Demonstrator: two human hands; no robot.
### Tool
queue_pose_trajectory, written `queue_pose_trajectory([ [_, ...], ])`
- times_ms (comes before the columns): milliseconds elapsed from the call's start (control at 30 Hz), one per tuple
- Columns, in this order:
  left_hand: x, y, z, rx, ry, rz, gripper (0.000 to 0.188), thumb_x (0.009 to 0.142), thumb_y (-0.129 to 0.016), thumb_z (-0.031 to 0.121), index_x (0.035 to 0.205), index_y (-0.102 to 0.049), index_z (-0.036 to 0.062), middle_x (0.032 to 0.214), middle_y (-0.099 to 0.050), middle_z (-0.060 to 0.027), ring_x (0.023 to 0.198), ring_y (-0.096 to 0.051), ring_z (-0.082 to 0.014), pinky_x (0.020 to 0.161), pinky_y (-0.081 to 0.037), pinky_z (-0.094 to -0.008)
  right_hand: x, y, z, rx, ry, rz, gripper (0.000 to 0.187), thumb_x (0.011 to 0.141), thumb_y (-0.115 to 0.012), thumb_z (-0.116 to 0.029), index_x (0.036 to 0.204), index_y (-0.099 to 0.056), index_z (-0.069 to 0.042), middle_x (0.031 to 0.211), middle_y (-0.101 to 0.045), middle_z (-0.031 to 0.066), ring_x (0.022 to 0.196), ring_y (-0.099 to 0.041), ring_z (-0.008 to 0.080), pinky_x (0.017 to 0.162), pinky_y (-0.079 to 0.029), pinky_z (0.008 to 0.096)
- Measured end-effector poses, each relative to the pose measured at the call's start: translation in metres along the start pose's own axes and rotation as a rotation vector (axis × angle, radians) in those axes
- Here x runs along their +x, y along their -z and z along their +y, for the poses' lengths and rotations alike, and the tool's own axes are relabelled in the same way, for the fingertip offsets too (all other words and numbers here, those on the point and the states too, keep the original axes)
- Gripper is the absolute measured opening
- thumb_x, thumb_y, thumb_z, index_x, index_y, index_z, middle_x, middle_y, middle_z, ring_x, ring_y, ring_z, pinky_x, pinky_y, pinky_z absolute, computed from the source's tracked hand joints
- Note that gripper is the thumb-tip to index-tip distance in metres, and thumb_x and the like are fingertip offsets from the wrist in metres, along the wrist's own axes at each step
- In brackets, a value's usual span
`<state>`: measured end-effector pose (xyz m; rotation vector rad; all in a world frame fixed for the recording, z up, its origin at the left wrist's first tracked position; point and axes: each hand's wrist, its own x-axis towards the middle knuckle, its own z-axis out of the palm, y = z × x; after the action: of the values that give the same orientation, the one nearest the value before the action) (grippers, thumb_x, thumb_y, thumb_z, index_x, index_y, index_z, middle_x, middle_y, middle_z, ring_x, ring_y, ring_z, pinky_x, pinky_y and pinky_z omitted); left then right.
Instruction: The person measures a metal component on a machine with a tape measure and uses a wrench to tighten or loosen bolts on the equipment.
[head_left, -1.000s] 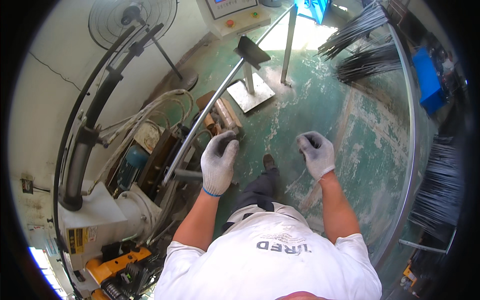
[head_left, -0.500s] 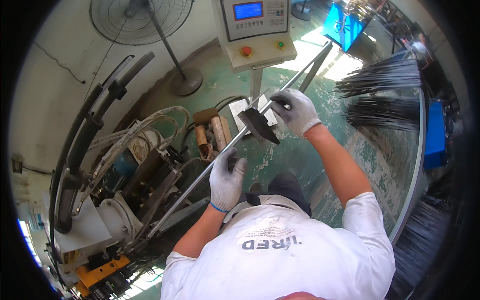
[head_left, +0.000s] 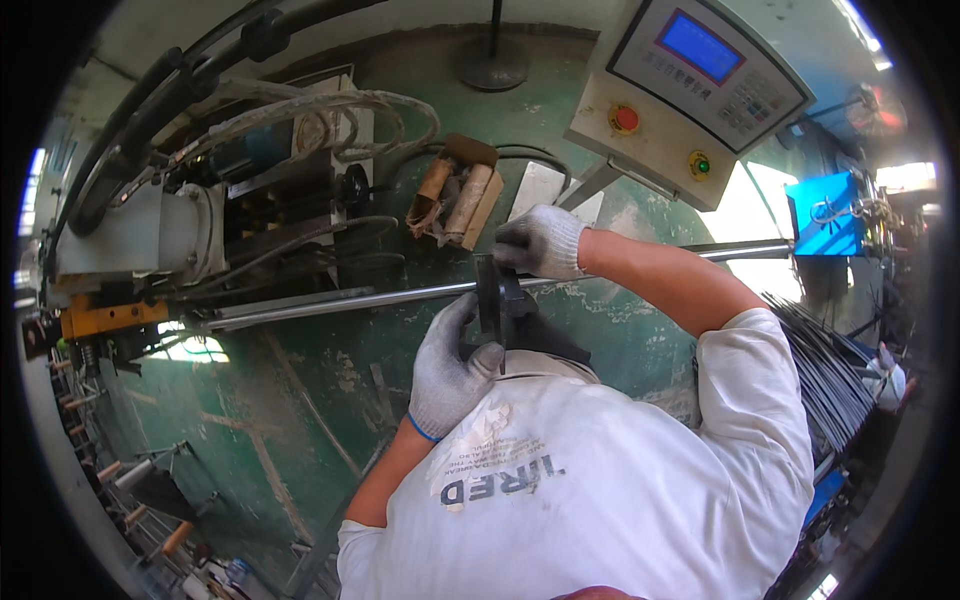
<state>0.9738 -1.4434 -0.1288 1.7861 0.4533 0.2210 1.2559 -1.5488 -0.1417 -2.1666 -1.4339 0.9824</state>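
A dark, flat plate-like piece (head_left: 489, 300) stands across a long shiny metal rail (head_left: 400, 297) in front of my body. My left hand (head_left: 450, 370), in a pale glove with greyed fingers, is at the piece's left side. Its thumb and fingers are apart in a curve, with the thumb tip near the piece's lower part. At the piece's upper end is my gloved right hand (head_left: 545, 242), reaching over the rail with its fingers curled closed. What those fingers hold, if anything, is hidden.
A control box (head_left: 690, 90) with a blue screen and red and green buttons stands at the far right. An open carton (head_left: 455, 195) with rolls lies beyond the rail. Hose-fed machinery (head_left: 140, 235) is on the left. Dark thin rods (head_left: 815, 370) are bundled at right.
The view has turned, so the rail now runs nearly level across it. My hands have come closer together around the dark piece, the right to its top and the left to its side.
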Motion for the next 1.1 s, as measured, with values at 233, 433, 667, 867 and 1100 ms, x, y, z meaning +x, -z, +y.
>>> queue_pose_trajectory([
  [233,-0.01,-0.044,0.018,-0.188,0.143,0.215,0.087,0.11,-0.076,0.054,0.162,-0.053,-0.0122,0.157,-0.062,-0.026,0.148,-0.061,-0.0352,0.127,-0.046,-0.0448,0.016,-0.007,0.025,0.154,0.289,0.049,0.034,0.104,-0.076,-0.038,0.098,-0.085,-0.006,0.093,-0.079,0.022,0.088,-0.076,0.0456,0.08,-0.062,0.0514],
  [433,-0.009,-0.068,0.018,-0.1,0.094,0.35,0.088,0.114,-0.066,0.062,0.161,-0.054,-0.0114,0.155,-0.063,-0.0227,0.147,-0.06,-0.031,0.126,-0.045,-0.0426,0.042,-0.022,0.054,0.299,0.573,0.034,0.021,0.1,-0.081,-0.025,0.095,-0.084,-0.004,0.082,-0.075,0.0231,0.075,-0.074,0.0448,0.069,-0.06,0.0481],
  [667,0.009,-0.077,0.026,-0.26,0.151,0.441,0.089,0.112,-0.066,0.067,0.154,-0.06,-0.0113,0.145,-0.069,-0.0172,0.134,-0.064,-0.0243,0.118,-0.049,-0.04,0.055,-0.061,0.065,0.508,0.675,0.114,0.026,0.098,-0.08,-0.019,0.081,-0.071,-0.001,0.072,-0.063,0.0228,0.063,-0.064,0.0422,0.06,-0.051,0.0485],
  [867,0.004,-0.077,0.006,-0.142,0.037,0.47,0.096,0.108,-0.067,0.074,0.149,-0.063,-0.0122,0.141,-0.07,-0.0173,0.133,-0.066,-0.0257,0.116,-0.05,-0.041,0.061,-0.049,0.062,0.392,0.734,0.183,0.028,0.097,-0.083,-0.026,0.08,-0.077,-0.005,0.071,-0.068,0.0208,0.063,-0.067,0.0419,0.06,-0.055,0.0478],
  [1100,0.002,-0.076,0.001,-0.127,0.014,0.486,0.091,0.109,-0.066,0.071,0.144,-0.066,-0.0134,0.138,-0.072,-0.019,0.129,-0.068,-0.028,0.114,-0.051,-0.0423,0.06,-0.05,0.056,0.414,0.73,0.217,0.028,0.095,-0.083,-0.025,0.076,-0.074,-0.006,0.069,-0.067,0.0195,0.063,-0.068,0.0429,0.059,-0.055,0.0499],
])
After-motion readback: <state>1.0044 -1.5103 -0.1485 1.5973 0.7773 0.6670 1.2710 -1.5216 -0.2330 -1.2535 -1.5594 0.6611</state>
